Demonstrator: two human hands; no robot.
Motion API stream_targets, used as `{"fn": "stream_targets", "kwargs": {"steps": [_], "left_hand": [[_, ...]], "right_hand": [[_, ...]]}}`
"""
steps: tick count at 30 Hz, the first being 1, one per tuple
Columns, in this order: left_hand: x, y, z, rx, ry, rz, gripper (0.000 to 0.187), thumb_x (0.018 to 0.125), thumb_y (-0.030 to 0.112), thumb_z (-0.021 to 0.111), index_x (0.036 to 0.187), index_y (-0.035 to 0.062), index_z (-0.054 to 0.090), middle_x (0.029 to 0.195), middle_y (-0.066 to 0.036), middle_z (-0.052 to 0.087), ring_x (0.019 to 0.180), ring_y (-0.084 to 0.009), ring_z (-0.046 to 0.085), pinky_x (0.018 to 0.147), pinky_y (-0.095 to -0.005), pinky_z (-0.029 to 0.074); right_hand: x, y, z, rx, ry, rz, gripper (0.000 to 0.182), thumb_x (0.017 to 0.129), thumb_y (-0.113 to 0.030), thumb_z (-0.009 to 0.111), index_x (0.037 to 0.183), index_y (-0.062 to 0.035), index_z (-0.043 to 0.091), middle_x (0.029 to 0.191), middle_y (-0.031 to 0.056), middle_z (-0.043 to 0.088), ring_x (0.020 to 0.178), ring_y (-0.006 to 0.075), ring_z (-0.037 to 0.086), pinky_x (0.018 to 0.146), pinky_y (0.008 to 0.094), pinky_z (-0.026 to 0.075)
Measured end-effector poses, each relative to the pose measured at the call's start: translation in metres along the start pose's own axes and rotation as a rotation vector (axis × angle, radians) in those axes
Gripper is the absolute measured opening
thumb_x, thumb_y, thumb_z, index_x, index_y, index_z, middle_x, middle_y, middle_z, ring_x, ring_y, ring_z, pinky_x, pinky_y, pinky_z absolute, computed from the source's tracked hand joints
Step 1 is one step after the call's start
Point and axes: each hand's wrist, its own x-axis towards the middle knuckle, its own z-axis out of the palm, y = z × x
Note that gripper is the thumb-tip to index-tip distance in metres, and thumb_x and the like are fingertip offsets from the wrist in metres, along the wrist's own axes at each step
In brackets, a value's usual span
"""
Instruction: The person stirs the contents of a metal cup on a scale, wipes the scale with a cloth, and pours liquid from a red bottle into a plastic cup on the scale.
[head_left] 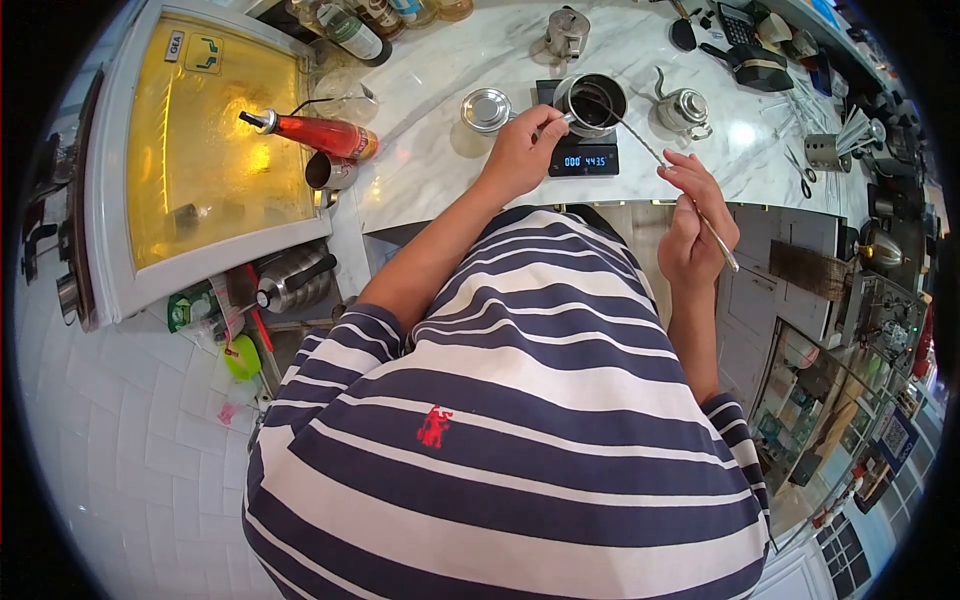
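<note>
A metal pitcher [619, 97] with dark liquid inside stands on a black digital scale [584, 161] whose display is lit blue. My left hand [518, 152] is closed at the pitcher's handle, thumb on top. Between the fingers of my right hand [692, 222] is a long, thin bar spoon [643, 144] with a twisted shaft. It slants down to the left, its far end inside the pitcher. To the pitcher's left sits a round metal vessel [486, 110]; to its right, a small gooseneck kettle [685, 110].
Behind the pitcher is a small metal pot [567, 35]. A red bottle with a pourer [330, 137] and a metal cup [328, 174] are at left, beside a yellow-lit panel [215, 150]. Scissors [802, 174] and a metal holder [826, 152] lie right. Bottles [352, 35] line the back.
</note>
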Motion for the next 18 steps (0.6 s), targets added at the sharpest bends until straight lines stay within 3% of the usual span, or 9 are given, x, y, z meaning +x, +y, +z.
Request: {"fn": "stream_targets", "kwargs": {"steps": [18], "left_hand": [[0.0015, -0.0007, -0.0029, 0.008, -0.006, 0.003, 0.027, 0.108, 0.026, 0.059, 0.108, 0.0001, 0.067, 0.098, -0.007, 0.073, 0.093, -0.0145, 0.066, 0.087, -0.0304, 0.051]], "right_hand": [[-0.0007, 0.0031, -0.0034, -0.004, 0.027, -0.01, 0.03, 0.085, 0.006, 0.048, 0.102, 0.0045, 0.072, 0.104, 0.0196, 0.076, 0.11, 0.0357, 0.075, 0.111, 0.0562, 0.048]]}}
